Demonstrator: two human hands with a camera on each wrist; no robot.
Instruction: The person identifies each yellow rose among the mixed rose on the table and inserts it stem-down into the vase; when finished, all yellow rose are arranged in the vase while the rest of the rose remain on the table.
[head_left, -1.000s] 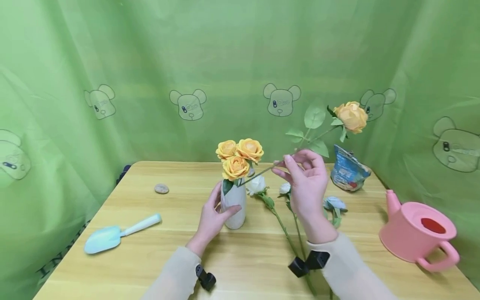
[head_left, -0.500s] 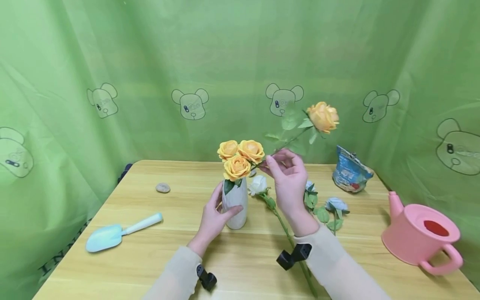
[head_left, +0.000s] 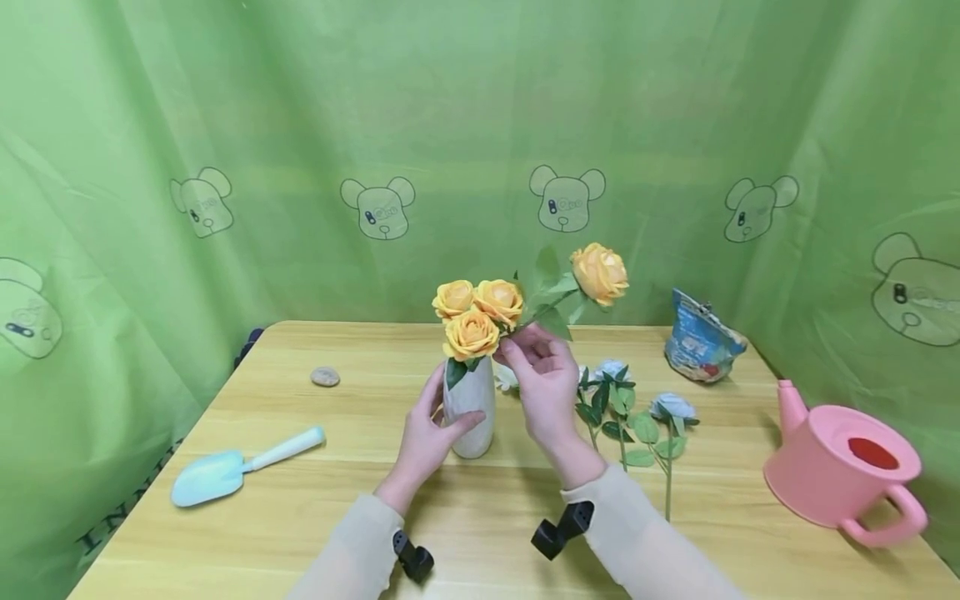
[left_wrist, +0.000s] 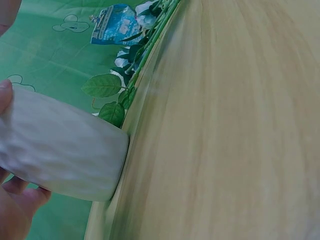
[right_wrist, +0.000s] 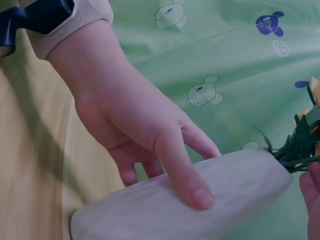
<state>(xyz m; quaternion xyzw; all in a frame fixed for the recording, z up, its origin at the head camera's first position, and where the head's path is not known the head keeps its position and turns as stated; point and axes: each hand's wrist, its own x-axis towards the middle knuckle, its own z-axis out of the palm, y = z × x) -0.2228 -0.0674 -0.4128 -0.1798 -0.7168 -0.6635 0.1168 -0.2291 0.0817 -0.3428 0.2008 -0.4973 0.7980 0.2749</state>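
In the head view a white vase (head_left: 476, 417) stands upright on the wooden table, three yellow roses (head_left: 471, 335) bunched at its mouth. My left hand (head_left: 424, 442) grips its side; the right wrist view shows the thumb across the vase (right_wrist: 245, 192) and fingers behind. My right hand (head_left: 549, 387) pinches the stem of another yellow rose (head_left: 600, 273) close by the vase mouth. That rose leans up and to the right, its leaves above the fingers. Its lower stem end is hidden behind the hand and blooms.
Right of the vase lie pale blue roses (head_left: 673, 407) and a white rose (head_left: 506, 377), partly covered by my right arm. Farther right are a crumpled blue bag (head_left: 697, 346) and a pink watering can (head_left: 825, 467). A light blue trowel (head_left: 210, 477) and a stone (head_left: 325, 377) lie left.
My right hand has moved left and down to the vase mouth, bringing the rose with it; its bloom has moved left and ended lower. My left hand keeps its hold on the vase.
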